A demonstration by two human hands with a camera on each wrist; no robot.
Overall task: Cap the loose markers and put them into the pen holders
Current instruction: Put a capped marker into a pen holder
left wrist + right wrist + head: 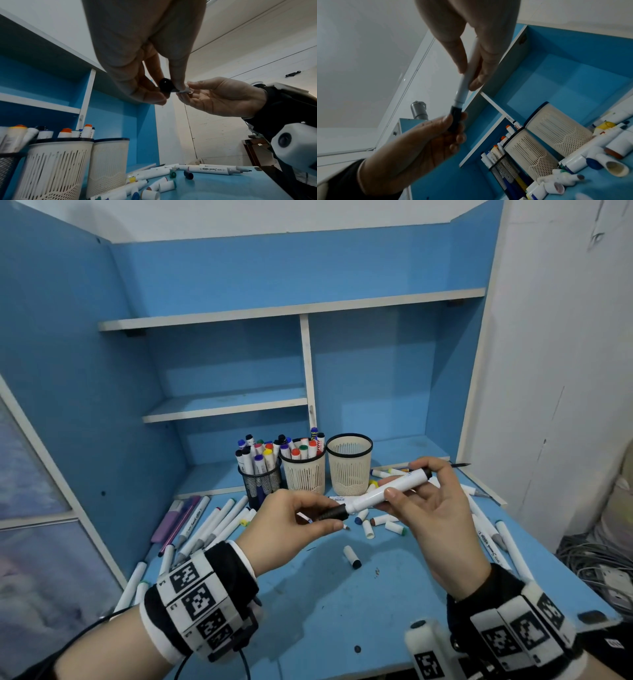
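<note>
Above the blue desk I hold a white marker [387, 489] level between both hands. My right hand [406, 479] grips its barrel between thumb and fingers, as the right wrist view shows along the marker [465, 81]. My left hand [322, 517] pinches a black cap [331, 512] that sits over the marker's left end, up against the barrel's neck. The left wrist view shows the cap [165, 84] end-on between thumb and fingertips. At the back stand a black mesh holder [262, 481] and a cream holder [305, 474], both full of capped markers. An empty cream holder [349, 470] stands to their right.
Loose markers lie fanned out at the desk's left [212, 525] and along its right edge [496, 539]. Several loose caps [352, 556] are scattered under my hands. Blue shelves [226, 405] rise behind the holders. Cables [596, 563] lie beyond the desk's right edge.
</note>
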